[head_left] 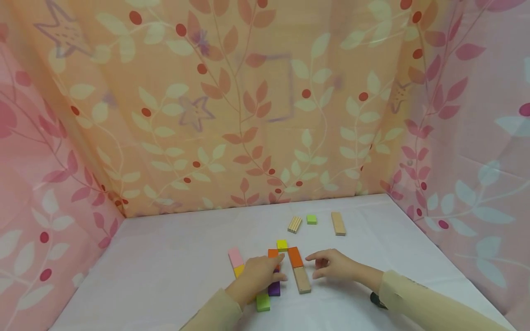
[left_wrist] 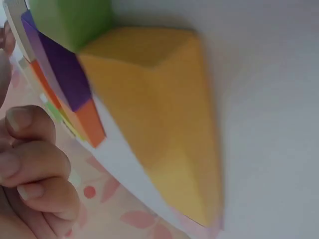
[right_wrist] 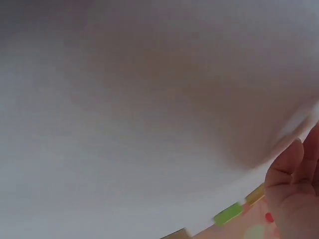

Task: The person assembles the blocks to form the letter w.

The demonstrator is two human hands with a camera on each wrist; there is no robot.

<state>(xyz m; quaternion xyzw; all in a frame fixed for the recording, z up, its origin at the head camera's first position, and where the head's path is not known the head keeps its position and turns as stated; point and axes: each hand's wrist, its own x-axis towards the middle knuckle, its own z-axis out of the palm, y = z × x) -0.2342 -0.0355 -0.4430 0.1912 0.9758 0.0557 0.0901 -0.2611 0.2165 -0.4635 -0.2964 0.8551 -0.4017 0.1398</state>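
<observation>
My left hand point(head_left: 257, 275) reaches over a column of blocks, its index finger and thumb apart near an orange block point(head_left: 273, 253) and a purple block point(head_left: 274, 289). To the left of that hand lie a pink block point(head_left: 235, 257) and a yellow-orange block point(left_wrist: 154, 114), partly hidden in the head view. A green block point(head_left: 262, 302) is at their near end. My right hand point(head_left: 335, 265), fingers bent and nothing between them, is right of an orange-red block point(head_left: 296, 257) and a plain wooden block point(head_left: 302, 280). A small yellow block point(head_left: 282, 245) lies between the column tops.
Farther back on the white table point(head_left: 174, 266) are a row of thin wooden blocks point(head_left: 295, 224), a small green block point(head_left: 311, 219) and a plain wooden plank point(head_left: 338, 223). A dark object point(head_left: 377, 300) shows beneath the right forearm. Patterned curtains point(head_left: 248, 115) surround the table.
</observation>
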